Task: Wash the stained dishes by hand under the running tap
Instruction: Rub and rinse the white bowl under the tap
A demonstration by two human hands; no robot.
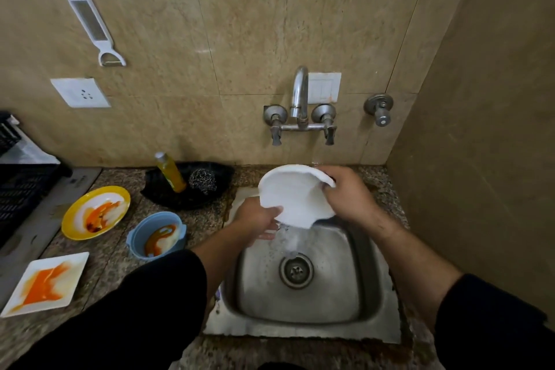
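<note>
Over the steel sink (303, 321), both hands grip a tilted white plate (292, 194): left hand (258, 219) fingers closed on its lower edge, right hand (345, 192) on its right rim. Three stained dishes (95, 212) wait on the table (207, 219).

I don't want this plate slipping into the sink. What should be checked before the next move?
1. Both hands on white plate: left hand at lower edge, right hand at upper rim: ok.
2. Water running off the plate into sink: ok.
3. Plate's visible face stain-free: ok; other face: cannot tell.
4. Drain unblocked: ok.
5. Yellow-rimmed plate, blue bowl, square plate clean: not ok.
</note>
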